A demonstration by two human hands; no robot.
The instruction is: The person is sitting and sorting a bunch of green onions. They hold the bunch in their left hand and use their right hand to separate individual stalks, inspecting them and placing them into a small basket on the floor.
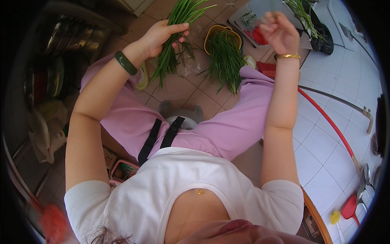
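Note:
My left hand grips a bunch of long green garlic chives, with the thumb laid across the stalks. The leaf ends hang below the hand, above the tiled floor. My right hand is raised at the upper right, its fingers curled and blurred by motion. Whether anything thin is between those fingers I cannot tell. Between the two hands, a yellow plastic basket stands on the floor. More chives lie in it, and their leaves spill over its near side.
A translucent plastic bin stands behind my right hand, with green stalks and a black plastic bag beside it. Clear plastic film lies on the floor. A red hose runs along the white-tiled wall at right.

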